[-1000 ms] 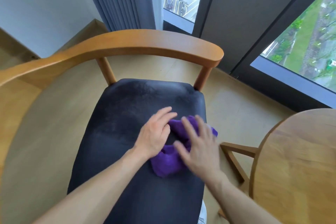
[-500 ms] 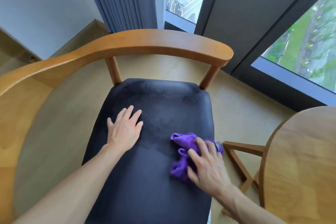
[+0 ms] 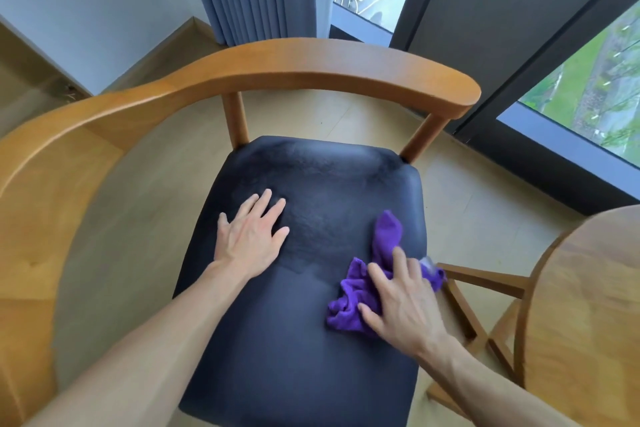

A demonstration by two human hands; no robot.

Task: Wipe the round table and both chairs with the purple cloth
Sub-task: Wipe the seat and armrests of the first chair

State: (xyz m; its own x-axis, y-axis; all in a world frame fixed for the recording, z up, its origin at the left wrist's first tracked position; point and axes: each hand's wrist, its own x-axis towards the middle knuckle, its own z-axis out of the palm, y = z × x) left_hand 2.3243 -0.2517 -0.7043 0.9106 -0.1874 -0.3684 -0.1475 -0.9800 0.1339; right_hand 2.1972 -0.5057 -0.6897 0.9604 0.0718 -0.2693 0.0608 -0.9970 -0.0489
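Purple cloth (image 3: 367, 284) bunched at right edge of black chair seat (image 3: 304, 340), pressed flat under right hand (image 3: 405, 302) with fingers spread, left hand (image 3: 251, 236) well apart, flat and empty on seat, round wooden surface (image 3: 588, 322) at right.

Bare seat (image 3: 311, 340) lies open between the hands — curved backrest (image 3: 311, 61) bounds the far side, round table (image 3: 588, 305) crowds the right.
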